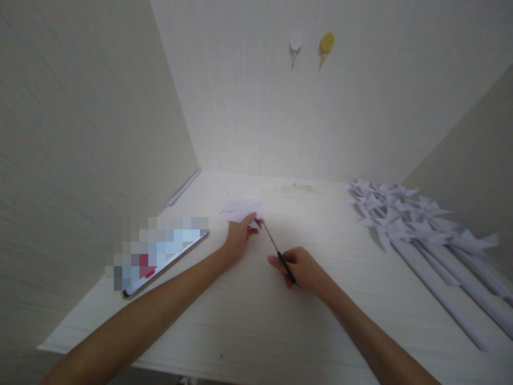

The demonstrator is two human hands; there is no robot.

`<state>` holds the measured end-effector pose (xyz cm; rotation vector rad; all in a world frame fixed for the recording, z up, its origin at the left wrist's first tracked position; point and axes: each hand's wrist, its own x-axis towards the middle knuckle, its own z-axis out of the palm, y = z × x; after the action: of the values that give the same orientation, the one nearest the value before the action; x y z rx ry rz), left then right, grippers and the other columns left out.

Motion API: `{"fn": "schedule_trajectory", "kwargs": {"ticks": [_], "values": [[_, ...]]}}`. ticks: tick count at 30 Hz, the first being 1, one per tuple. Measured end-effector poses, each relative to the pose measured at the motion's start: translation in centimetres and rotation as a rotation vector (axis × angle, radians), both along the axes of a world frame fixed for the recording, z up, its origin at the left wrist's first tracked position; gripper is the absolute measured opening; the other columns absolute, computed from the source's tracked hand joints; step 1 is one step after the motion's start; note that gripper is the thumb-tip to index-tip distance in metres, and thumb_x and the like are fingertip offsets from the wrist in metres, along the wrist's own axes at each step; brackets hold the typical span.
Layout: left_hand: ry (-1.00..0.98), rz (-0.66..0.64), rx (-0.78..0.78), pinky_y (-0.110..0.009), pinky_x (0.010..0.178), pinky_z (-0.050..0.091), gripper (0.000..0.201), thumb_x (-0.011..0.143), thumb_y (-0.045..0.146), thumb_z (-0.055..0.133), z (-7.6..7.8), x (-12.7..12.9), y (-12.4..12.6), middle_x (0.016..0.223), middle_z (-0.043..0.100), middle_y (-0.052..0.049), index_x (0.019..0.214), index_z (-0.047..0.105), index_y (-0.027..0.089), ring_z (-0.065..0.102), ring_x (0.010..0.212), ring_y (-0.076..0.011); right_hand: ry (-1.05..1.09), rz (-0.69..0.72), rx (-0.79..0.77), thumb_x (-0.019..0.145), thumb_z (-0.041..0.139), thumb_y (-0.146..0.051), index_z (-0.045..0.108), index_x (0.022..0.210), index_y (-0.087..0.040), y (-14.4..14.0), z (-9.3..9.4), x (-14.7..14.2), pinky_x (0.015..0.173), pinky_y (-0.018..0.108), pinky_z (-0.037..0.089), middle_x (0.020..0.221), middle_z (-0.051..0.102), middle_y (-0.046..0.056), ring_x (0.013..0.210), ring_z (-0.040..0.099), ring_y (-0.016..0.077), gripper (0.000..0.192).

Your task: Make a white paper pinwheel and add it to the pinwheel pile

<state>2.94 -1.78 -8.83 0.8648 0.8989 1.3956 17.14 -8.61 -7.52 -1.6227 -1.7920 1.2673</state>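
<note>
Paper (241, 206) in left hand (239, 237), tool (286, 267) in right hand (303, 268); pinwheels (388, 220) toward right edge of desk (248, 321).

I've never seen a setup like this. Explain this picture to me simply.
There is no machine here, just a person's two bare hands. The one picture comes from a camera worn on the head, looking forward and down. The left hand pinches white paper. The right hand grips a thin tool with a dark handle, its tip near the left fingertips; whether it touches the paper is unclear. On the white table, a device, partly blurred out, lies to the left, with a thin paper strip beyond it. Paper pinwheels on sticks lie to the right.
</note>
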Motion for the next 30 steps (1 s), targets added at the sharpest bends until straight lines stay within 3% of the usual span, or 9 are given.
{"fn": "schedule_trajectory", "kwargs": {"ticks": [24, 27, 30], "values": [[0.002, 0.009, -0.004, -0.016, 0.041, 0.036, 0.014, 0.061, 0.026, 0.059, 0.05, 0.01, 0.03, 0.058, 0.056, 0.002, 0.065, 0.054, 0.014, 0.050, 0.050, -0.0068, -0.004, -0.001, 0.021, 0.068, 0.046, -0.058, 0.045, 0.039, -0.016, 0.10, -0.22, 0.11, 0.036, 0.021, 0.027, 0.036, 0.044, 0.000, 0.033, 0.037, 0.0072, 0.051], [-0.005, 0.039, -0.012, -0.016, 0.042, 0.037, 0.015, 0.061, 0.027, 0.060, 0.01, -0.02, 0.11, 0.062, 0.057, 0.001, 0.067, 0.054, 0.014, 0.052, 0.052, -0.0072, 0.049, 0.015, 0.007, 0.070, 0.043, -0.058, 0.046, 0.042, -0.015, 0.19, -0.34, 0.16, 0.034, 0.020, 0.024, 0.037, 0.044, -0.001, 0.031, 0.035, 0.0059, 0.051], [0.021, 0.026, 0.004, -0.016, 0.043, 0.037, 0.015, 0.061, 0.028, 0.060, -0.02, 0.02, 0.03, 0.064, 0.057, 0.001, 0.068, 0.055, 0.015, 0.053, 0.057, -0.0081, 0.182, -0.070, 0.038, 0.071, 0.044, -0.055, 0.048, 0.047, -0.015, 0.27, -0.38, -0.03, 0.033, 0.019, 0.024, 0.041, 0.046, -0.001, 0.031, 0.033, 0.0048, 0.047]]}}
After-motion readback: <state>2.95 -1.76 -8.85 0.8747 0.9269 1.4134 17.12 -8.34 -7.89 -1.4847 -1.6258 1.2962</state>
